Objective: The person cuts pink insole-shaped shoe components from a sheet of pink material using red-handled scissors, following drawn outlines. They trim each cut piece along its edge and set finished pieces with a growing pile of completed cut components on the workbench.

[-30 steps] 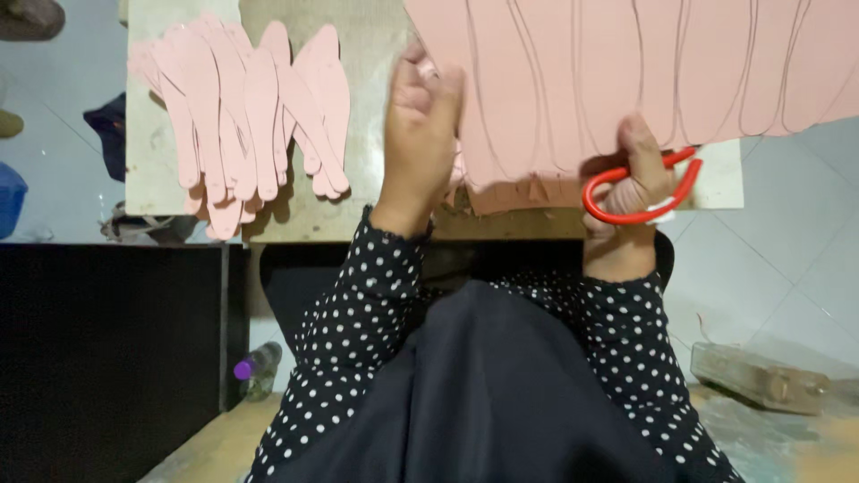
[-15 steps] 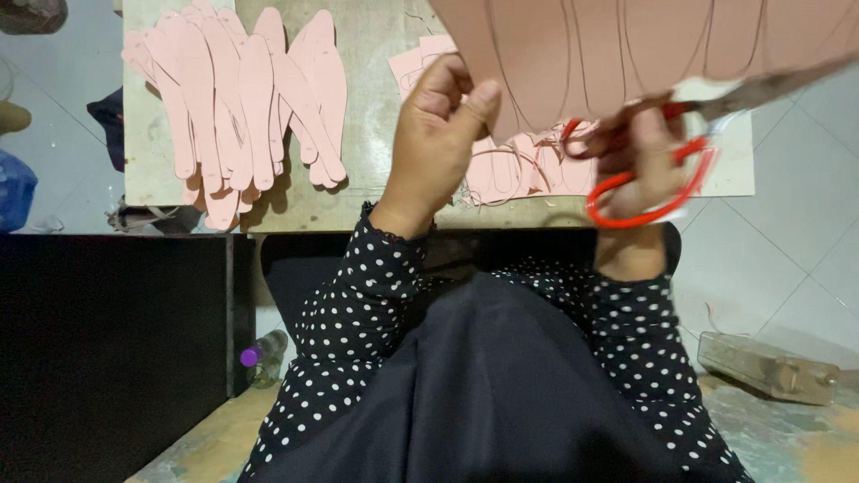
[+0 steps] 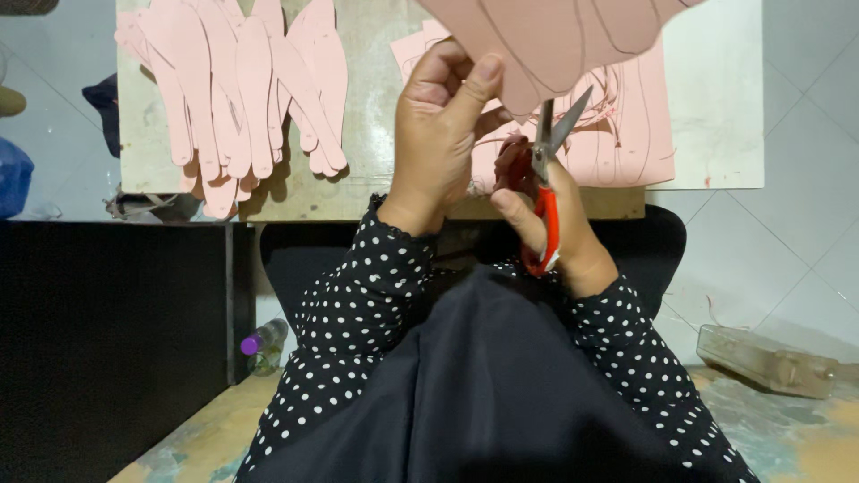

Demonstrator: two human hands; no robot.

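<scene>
The left hand (image 3: pixel 438 134) pinches the lower edge of a pink sheet (image 3: pixel 555 40) between thumb and fingers, clamped on it, holding it up above the board (image 3: pixel 376 107); the sheet carries dark drawn curves and runs out past the top of the view; the right hand (image 3: pixel 550 224) is closed round the red handles of the scissors (image 3: pixel 546 170), whose steel blades stand slightly parted and point up at the sheet's lower edge, just beside the left thumb; whether the blades touch the sheet cannot be told; the two hands sit close together, near the board's near edge; both sleeves are black with white dots.

Under the raised sheet, toward the board's right edge, lie more pink sheets (image 3: pixel 626 143) with drawn outlines, flat on a white panel (image 3: pixel 716 98); at the board's left edge a pile of cutouts (image 3: pixel 242 98), long and narrow, overlaps, some hanging over the near edge.

Below the board, a bottle (image 3: pixel 261 344) with a purple cap stands on the floor left of the lap; a clear plastic box (image 3: pixel 765 362) lies on the floor at the right.
</scene>
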